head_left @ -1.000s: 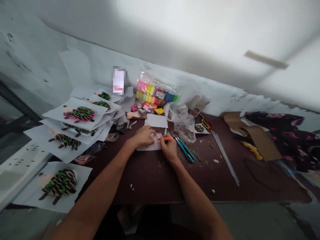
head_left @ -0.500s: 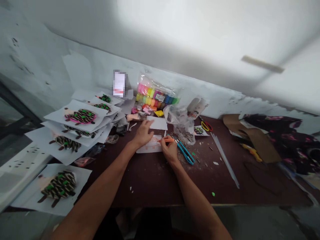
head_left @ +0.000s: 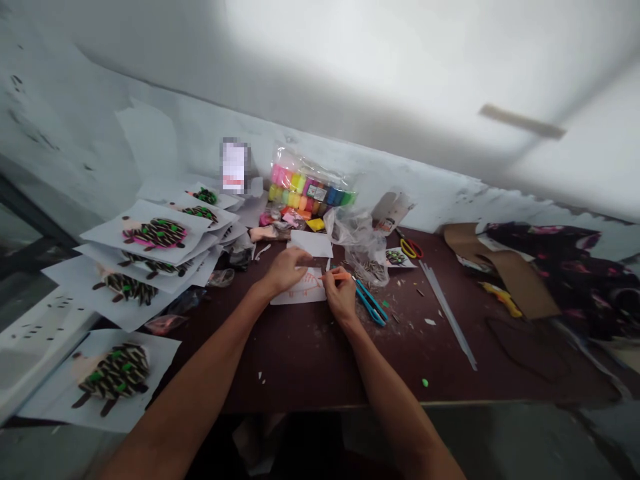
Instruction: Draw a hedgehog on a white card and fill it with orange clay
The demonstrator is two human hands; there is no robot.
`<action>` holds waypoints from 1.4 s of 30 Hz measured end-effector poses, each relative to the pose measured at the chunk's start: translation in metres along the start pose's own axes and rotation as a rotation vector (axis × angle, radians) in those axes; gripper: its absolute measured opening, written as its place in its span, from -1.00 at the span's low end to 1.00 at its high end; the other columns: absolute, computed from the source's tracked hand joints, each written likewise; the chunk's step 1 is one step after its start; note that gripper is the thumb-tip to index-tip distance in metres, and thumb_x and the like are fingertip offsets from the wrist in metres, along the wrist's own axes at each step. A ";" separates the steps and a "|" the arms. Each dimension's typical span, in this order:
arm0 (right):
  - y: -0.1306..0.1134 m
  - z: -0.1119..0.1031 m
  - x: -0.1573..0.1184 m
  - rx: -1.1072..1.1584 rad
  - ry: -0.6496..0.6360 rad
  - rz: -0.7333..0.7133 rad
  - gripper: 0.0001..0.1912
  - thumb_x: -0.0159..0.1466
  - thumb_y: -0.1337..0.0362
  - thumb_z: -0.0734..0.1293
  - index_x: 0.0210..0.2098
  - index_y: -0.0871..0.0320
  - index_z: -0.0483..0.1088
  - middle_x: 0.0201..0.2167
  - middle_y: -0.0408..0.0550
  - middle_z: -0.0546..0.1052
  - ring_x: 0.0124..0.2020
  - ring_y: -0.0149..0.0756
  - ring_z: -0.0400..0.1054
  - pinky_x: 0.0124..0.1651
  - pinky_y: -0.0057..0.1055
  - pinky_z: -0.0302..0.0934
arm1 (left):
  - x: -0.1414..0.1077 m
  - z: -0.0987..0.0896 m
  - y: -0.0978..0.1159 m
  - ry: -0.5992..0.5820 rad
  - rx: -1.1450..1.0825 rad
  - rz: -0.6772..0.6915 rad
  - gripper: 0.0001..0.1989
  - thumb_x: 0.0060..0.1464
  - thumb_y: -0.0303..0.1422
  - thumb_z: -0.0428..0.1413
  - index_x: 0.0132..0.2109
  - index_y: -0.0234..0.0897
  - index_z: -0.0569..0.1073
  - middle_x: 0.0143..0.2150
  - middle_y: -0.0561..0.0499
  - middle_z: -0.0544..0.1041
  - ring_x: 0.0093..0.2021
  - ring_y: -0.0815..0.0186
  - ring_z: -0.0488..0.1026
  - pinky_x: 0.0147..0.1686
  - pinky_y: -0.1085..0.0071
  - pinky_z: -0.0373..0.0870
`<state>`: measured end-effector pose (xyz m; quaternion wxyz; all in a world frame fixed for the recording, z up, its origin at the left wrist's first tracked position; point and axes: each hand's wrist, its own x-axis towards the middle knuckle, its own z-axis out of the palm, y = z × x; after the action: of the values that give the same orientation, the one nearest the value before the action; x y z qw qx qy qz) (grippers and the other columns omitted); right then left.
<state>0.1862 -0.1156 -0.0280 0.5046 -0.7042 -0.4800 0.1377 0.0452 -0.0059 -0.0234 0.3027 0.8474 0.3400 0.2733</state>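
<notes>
A small white sheet of paper with an orange line drawing lies flat on the dark table. My right hand pinches an orange marker, its tip at the right part of the drawing. At the sheet's upper left is my left hand, fingers apart and curved, holding nothing; whether it presses on the paper I cannot tell. Just beyond lies a second, blank white sheet. Blue-handled scissors rest right of my right hand.
Stacked hedgehog pictures cover the left side. At the back are a pack of coloured clay and a crumpled clear bag. Rightward lie red-and-yellow scissors, clear glue sticks and a yellow glue gun.
The view has shifted slightly. More orange lines show on the sheet, and the marker tip is a little further right on the drawing. My left hand's fingers are curved more.
</notes>
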 end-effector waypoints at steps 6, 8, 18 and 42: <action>0.004 -0.001 -0.001 -0.015 -0.013 0.029 -0.79 0.21 0.18 0.22 -0.52 0.09 0.30 -0.62 -0.21 0.38 -0.56 -0.36 0.25 -0.45 -0.45 0.08 | -0.006 0.005 0.013 -0.267 0.240 0.022 -0.56 -0.07 -0.37 0.17 0.01 -0.31 0.56 0.04 -0.17 0.51 0.10 0.03 0.40 0.11 0.20 0.34; 0.005 0.000 -0.001 0.039 -0.032 0.074 -0.79 0.21 0.15 0.22 -0.51 0.08 0.30 -0.63 -0.21 0.39 -0.59 -0.36 0.26 -0.48 -0.45 0.11 | -0.007 0.004 0.013 -0.293 0.269 0.031 -0.53 -0.07 -0.36 0.16 0.05 -0.32 0.55 0.06 -0.18 0.49 0.11 0.03 0.39 0.10 0.21 0.34; 0.005 0.000 0.007 0.327 -0.118 0.184 -0.83 0.13 0.11 0.26 -0.42 0.07 0.25 -0.65 -0.26 0.37 -0.67 -0.38 0.24 -0.57 -0.45 0.14 | -0.007 0.002 0.014 -0.328 0.305 0.026 -0.51 -0.07 -0.35 0.11 0.07 -0.28 0.53 0.09 -0.16 0.47 0.13 0.03 0.35 0.08 0.20 0.32; 0.011 -0.003 -0.002 0.051 -0.099 -0.073 -0.77 0.24 0.13 0.23 -0.47 0.10 0.33 -0.55 -0.17 0.44 -0.50 -0.34 0.32 -0.38 -0.42 0.13 | -0.007 0.006 0.011 -0.309 0.286 0.022 -0.53 -0.02 -0.28 0.14 0.07 -0.25 0.52 0.10 -0.14 0.45 0.12 0.03 0.33 0.08 0.17 0.28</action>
<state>0.1927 -0.1195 -0.0364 0.5029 -0.6652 -0.5263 0.1661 0.0495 -0.0200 -0.0214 0.2248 0.9172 0.3159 0.0924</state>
